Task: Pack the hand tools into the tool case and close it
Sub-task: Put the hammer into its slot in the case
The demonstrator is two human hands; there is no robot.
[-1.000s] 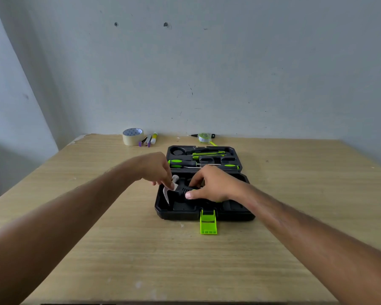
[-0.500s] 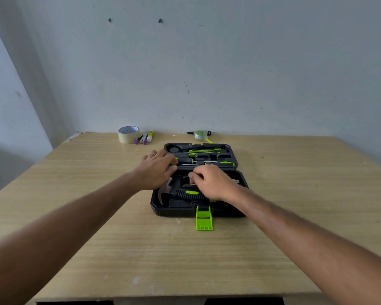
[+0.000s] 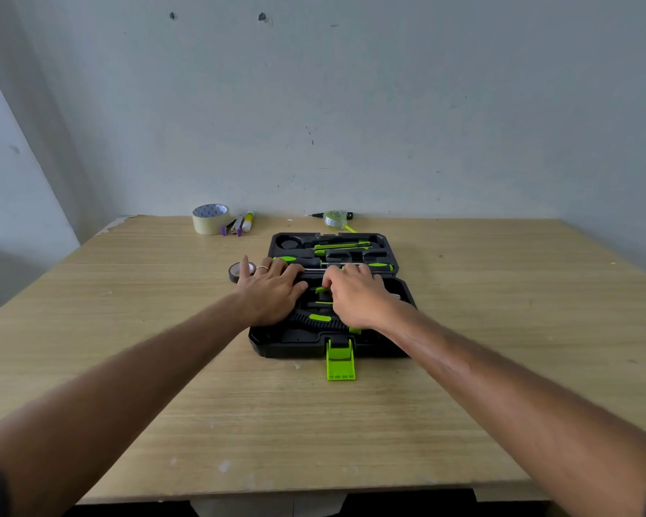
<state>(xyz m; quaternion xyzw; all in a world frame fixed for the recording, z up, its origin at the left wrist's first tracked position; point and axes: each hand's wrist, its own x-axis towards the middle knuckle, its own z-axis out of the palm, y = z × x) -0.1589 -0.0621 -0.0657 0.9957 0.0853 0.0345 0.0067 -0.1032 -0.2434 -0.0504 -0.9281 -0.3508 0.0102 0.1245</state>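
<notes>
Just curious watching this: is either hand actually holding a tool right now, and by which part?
Neither visibly. The left hand lies flat on the tool case; the right hand's fingertips are hidden, so no grip shows.

Far beyond my fingertips on the wooden table (image 3: 165,367), a roll of beige packing tape (image 3: 210,219) stands against the pale wall (image 3: 351,106). Just right of it lie a small stapler (image 3: 234,226) and a glue stick (image 3: 248,221), close together. Further right along the back edge sits a clear tape dispenser (image 3: 334,219). A little dark tape roll (image 3: 238,272) peeks from behind my left fingers.
</notes>
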